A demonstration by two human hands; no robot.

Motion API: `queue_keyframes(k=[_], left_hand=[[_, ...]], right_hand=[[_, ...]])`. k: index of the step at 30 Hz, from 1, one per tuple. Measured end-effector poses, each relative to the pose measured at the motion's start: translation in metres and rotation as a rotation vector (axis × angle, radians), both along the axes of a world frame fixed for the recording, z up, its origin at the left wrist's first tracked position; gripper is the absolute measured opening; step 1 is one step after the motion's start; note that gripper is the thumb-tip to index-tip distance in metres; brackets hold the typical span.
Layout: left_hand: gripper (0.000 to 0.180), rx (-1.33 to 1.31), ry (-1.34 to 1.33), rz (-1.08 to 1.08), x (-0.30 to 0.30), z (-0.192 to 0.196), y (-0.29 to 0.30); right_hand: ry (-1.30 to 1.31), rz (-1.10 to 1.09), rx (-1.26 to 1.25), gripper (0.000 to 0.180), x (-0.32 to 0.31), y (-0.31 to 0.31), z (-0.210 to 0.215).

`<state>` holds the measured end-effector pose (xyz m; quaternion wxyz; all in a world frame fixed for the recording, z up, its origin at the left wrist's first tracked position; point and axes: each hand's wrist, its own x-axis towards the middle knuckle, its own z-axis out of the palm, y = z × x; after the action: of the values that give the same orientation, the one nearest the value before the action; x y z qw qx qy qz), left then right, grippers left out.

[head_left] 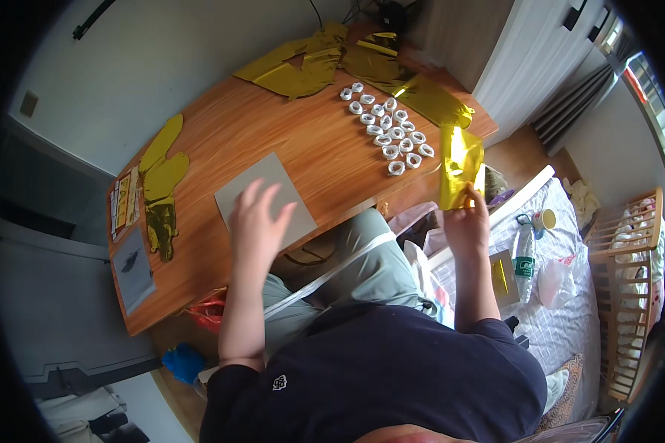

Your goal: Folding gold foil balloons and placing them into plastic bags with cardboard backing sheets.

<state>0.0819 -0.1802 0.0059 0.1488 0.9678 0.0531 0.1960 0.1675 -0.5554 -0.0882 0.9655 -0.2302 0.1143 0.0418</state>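
Note:
My left hand (257, 225), fingers spread and slightly blurred, hovers over a grey rectangular board (279, 168) lying near the table's front edge. It holds nothing. In my right hand (468, 214), raised past the table's right corner, is a flat, shiny gold foil piece (458, 159), pinched at its lower end between thumb and fingers. Several small white coiled rings (396, 168) lie in rows on the table to the left of that foil. Long white strips (332, 275) run across my lap.
More flat gold foil lies at the back (295, 70) and left (164, 177) of the wooden table (199, 221), beside a printed sheet (125, 203) and a grey sheet (134, 270). A bed (561, 221) with a plastic bottle (524, 262) and paper cup (544, 219) stands at right.

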Motion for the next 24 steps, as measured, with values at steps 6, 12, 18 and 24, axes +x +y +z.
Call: queue_keyframes(k=[6,12,18,24], left_hand=[[0.025,-0.142,-0.185,-0.504,0.080,-0.014,-0.118],[0.008,-0.089,-0.125,-0.362,0.103,-0.039,-0.147],[0.008,-0.124,-0.174,-0.276,0.047,-0.007,-0.087],[0.022,-0.220,-0.148,-0.016,-0.011,-0.003,0.028]], right_hand=[[0.123,-0.114,0.157,0.024,-0.009,-0.018,0.027],[0.115,0.045,0.141,0.028,-0.038,0.011,0.045],[0.129,0.171,0.092,0.037,-0.033,0.019,-0.005],[-0.151,0.357,-0.341,0.036,-0.038,0.064,-0.030]])
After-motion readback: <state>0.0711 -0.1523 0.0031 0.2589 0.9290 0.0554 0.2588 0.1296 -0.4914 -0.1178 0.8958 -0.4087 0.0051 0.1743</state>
